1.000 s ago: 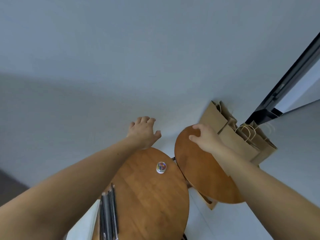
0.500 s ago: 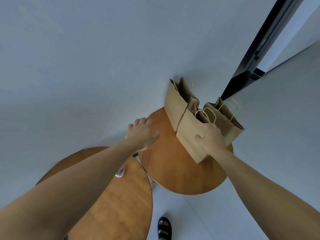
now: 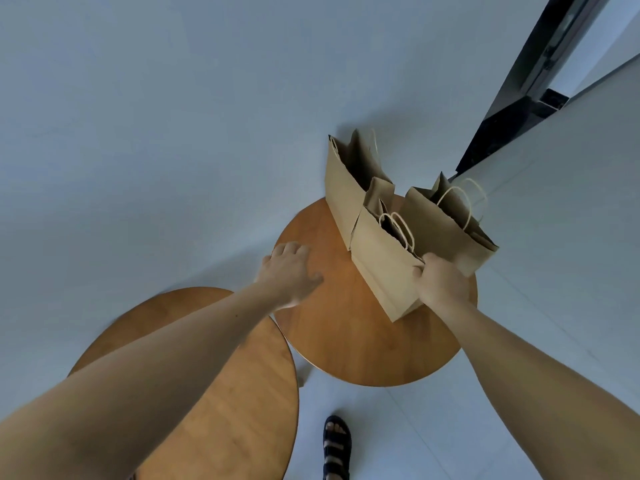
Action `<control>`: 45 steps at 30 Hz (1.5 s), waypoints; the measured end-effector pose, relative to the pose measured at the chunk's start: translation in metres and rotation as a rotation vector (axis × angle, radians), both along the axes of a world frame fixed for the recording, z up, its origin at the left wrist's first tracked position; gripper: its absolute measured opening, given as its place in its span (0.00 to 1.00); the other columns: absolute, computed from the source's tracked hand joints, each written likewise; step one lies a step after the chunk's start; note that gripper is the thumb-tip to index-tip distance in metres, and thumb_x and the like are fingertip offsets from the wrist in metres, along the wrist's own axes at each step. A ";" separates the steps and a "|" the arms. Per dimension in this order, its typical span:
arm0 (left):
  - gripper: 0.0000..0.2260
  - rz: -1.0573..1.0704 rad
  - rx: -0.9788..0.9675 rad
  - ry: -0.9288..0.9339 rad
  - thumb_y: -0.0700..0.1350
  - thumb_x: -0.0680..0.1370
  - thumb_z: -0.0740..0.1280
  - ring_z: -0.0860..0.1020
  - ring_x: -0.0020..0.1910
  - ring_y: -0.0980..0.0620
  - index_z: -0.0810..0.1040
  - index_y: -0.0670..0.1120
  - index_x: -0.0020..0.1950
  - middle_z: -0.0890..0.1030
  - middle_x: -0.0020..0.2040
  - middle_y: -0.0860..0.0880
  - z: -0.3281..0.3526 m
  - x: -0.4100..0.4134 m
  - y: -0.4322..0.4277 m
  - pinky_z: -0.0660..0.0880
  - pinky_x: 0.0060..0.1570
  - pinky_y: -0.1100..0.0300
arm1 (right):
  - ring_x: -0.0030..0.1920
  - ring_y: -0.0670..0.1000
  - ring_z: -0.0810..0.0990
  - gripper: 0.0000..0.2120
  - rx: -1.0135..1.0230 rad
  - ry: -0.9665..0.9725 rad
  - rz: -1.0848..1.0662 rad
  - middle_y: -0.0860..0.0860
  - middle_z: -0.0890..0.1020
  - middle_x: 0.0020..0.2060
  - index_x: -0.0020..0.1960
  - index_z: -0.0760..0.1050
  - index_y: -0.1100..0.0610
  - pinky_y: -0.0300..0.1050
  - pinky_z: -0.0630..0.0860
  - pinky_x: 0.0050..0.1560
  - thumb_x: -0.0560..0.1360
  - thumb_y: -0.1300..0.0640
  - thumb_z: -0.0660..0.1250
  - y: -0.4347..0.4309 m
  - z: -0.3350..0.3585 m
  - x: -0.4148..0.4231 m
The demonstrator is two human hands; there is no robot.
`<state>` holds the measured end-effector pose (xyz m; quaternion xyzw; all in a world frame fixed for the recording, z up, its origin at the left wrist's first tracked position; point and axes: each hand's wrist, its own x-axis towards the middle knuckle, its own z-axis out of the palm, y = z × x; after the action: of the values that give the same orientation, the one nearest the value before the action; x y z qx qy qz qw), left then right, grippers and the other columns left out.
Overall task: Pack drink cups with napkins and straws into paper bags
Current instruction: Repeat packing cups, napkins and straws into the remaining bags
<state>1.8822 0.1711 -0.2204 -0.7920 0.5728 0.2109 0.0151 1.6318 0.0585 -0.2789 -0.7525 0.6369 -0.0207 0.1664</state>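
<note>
Three brown paper bags stand on a small round wooden table [image 3: 346,341]. The nearest bag [image 3: 384,271] has twisted paper handles, and my right hand [image 3: 440,284] grips its top edge at the near corner. A second bag [image 3: 446,226] stands right of it, and a third bag [image 3: 346,188] stands behind, by the wall. My left hand [image 3: 289,273] hovers over the table's left edge with its fingers relaxed and holds nothing. No cups, napkins or straws are in view.
A larger round wooden table [image 3: 225,393] sits at the lower left, partly under my left forearm. A pale wall runs behind both tables. A dark door frame [image 3: 526,81] rises at the upper right. My sandalled foot [image 3: 336,448] stands on the light floor.
The view has swung right and down toward the small table. My right hand went from the table's edge to the nearest bag and now grips its top. My left hand has moved over the small table.
</note>
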 end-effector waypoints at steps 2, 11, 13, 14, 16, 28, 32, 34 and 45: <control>0.28 0.017 0.006 0.008 0.58 0.81 0.60 0.56 0.77 0.45 0.59 0.49 0.78 0.60 0.78 0.47 0.000 0.004 0.006 0.58 0.73 0.46 | 0.40 0.54 0.78 0.08 -0.020 0.032 0.046 0.52 0.78 0.38 0.45 0.70 0.55 0.45 0.67 0.35 0.81 0.53 0.59 0.008 0.002 0.005; 0.28 0.092 -0.030 0.047 0.58 0.81 0.59 0.59 0.76 0.45 0.61 0.48 0.78 0.62 0.77 0.47 0.012 0.023 0.065 0.63 0.71 0.47 | 0.25 0.48 0.64 0.14 -0.171 -0.040 0.294 0.46 0.64 0.25 0.34 0.63 0.54 0.41 0.58 0.27 0.75 0.55 0.64 0.082 0.036 0.057; 0.27 0.125 -0.042 0.068 0.59 0.81 0.58 0.59 0.76 0.45 0.61 0.49 0.77 0.63 0.77 0.47 0.016 0.034 0.088 0.63 0.71 0.46 | 0.24 0.46 0.61 0.15 -0.210 -0.070 0.362 0.45 0.63 0.24 0.33 0.61 0.53 0.40 0.55 0.27 0.74 0.54 0.65 0.104 0.049 0.078; 0.27 0.145 -0.050 0.077 0.58 0.81 0.57 0.60 0.75 0.45 0.62 0.49 0.77 0.63 0.77 0.47 0.018 0.040 0.100 0.63 0.71 0.46 | 0.24 0.45 0.60 0.17 -0.223 -0.094 0.395 0.45 0.62 0.24 0.32 0.60 0.52 0.40 0.55 0.26 0.74 0.54 0.65 0.116 0.055 0.089; 0.26 0.202 -0.063 0.082 0.58 0.81 0.58 0.61 0.75 0.45 0.62 0.49 0.77 0.64 0.76 0.47 0.022 0.057 0.129 0.64 0.70 0.47 | 0.23 0.44 0.59 0.20 -0.249 -0.151 0.448 0.45 0.61 0.24 0.31 0.55 0.50 0.39 0.53 0.26 0.73 0.55 0.65 0.142 0.067 0.114; 0.27 0.499 -0.110 0.096 0.58 0.80 0.58 0.60 0.75 0.44 0.61 0.49 0.77 0.64 0.76 0.46 0.030 0.150 0.315 0.65 0.69 0.46 | 0.25 0.48 0.64 0.12 -0.259 -0.218 0.696 0.46 0.65 0.27 0.36 0.64 0.55 0.41 0.55 0.25 0.76 0.54 0.62 0.301 0.074 0.246; 0.28 0.567 -0.081 0.128 0.58 0.81 0.58 0.59 0.76 0.44 0.60 0.48 0.78 0.63 0.77 0.46 0.016 0.160 0.369 0.64 0.70 0.46 | 0.25 0.49 0.64 0.14 -0.237 -0.249 0.778 0.45 0.64 0.26 0.35 0.61 0.53 0.39 0.55 0.25 0.74 0.58 0.66 0.350 0.059 0.261; 0.28 0.587 -0.048 0.144 0.58 0.81 0.57 0.59 0.76 0.44 0.58 0.48 0.79 0.63 0.77 0.46 0.008 0.161 0.390 0.64 0.70 0.46 | 0.26 0.49 0.65 0.14 -0.219 -0.255 0.799 0.46 0.65 0.27 0.36 0.62 0.53 0.37 0.53 0.24 0.74 0.60 0.67 0.368 0.050 0.262; 0.30 0.635 0.054 0.230 0.60 0.79 0.60 0.61 0.76 0.42 0.60 0.48 0.77 0.64 0.77 0.44 -0.032 0.144 0.412 0.65 0.71 0.44 | 0.36 0.43 0.78 0.19 0.309 -0.087 0.824 0.44 0.78 0.38 0.57 0.70 0.51 0.40 0.74 0.34 0.77 0.38 0.60 0.390 0.006 0.243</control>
<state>2.0259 0.5828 -0.2528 -0.9011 0.2895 0.3083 -0.0952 1.8751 0.4484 -0.2734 -0.9084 0.2715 0.1111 0.2978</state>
